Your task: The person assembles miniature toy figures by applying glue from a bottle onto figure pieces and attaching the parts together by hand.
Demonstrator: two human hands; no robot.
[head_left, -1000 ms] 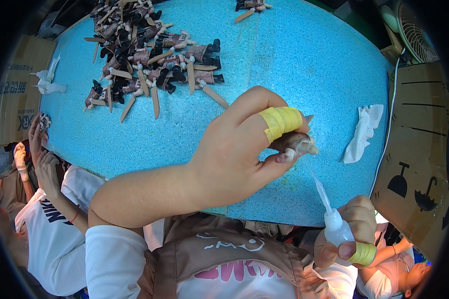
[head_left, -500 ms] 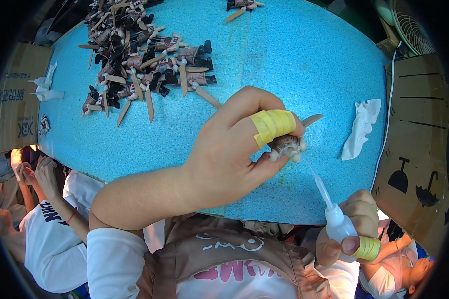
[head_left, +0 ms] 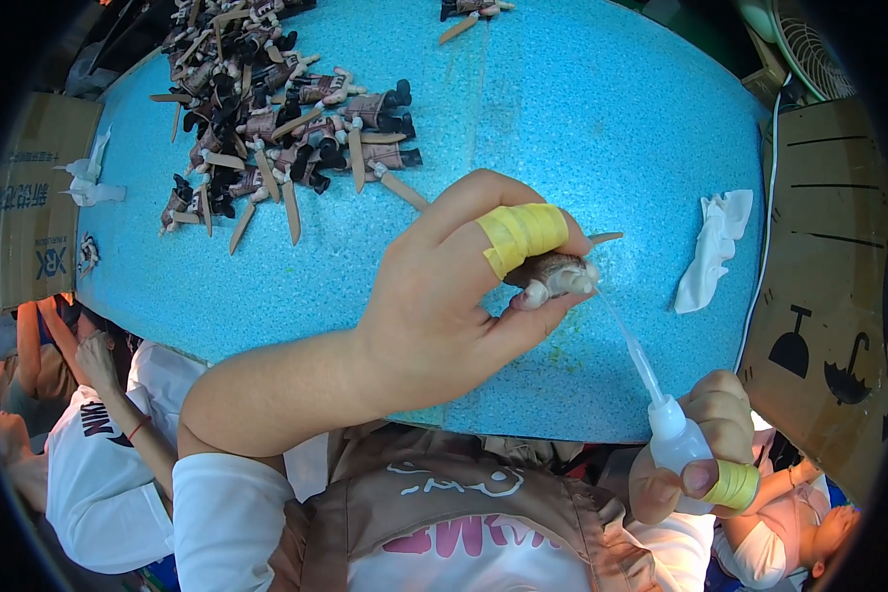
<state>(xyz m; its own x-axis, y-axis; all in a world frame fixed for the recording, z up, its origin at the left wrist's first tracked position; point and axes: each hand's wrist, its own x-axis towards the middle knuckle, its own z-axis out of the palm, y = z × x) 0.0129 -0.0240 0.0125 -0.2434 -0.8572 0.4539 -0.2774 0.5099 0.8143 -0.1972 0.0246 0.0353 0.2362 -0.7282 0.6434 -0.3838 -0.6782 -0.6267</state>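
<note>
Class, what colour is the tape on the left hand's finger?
Yellow: the tape on the left hand shows best in the head view.

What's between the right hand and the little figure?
The thin nozzle of the bottle, its tip by the figure; the head view shows this.

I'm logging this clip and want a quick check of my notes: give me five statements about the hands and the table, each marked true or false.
1. The left hand holds a small figure, and the right hand holds a squeeze bottle. True.
2. The bottle's thin nozzle points away from the small figure. False: the nozzle points toward it.
3. Yellow tape is wrapped around fingers on both hands. True.
4. A pile of figures lies on the far left part of the blue table. True.
5. The table's right side is bare. False: a crumpled white sheet lies there.
</note>
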